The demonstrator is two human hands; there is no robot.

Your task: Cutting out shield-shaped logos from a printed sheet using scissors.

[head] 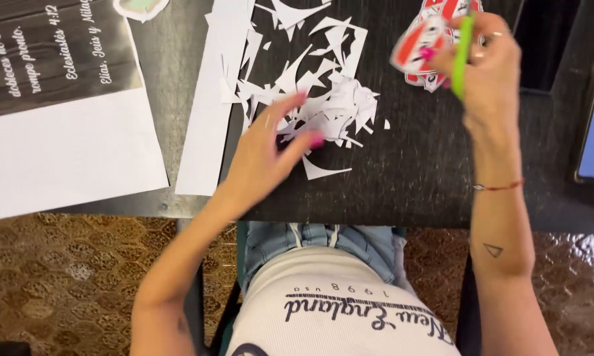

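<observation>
While the left hand (270, 148) rests spread, fingers apart, on the heap of white paper offcuts (323, 99), I note the right hand (485, 62) clamped on green-handled scissors (464, 53) and a red-and-white paper cutout (422, 43). Both lie over the black table (409, 171); a white paper strip (208, 105) lies left.

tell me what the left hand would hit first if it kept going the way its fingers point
Probably the pile of white paper scraps right ahead of the left hand; its fingers already seem at the pile's edge.
</observation>
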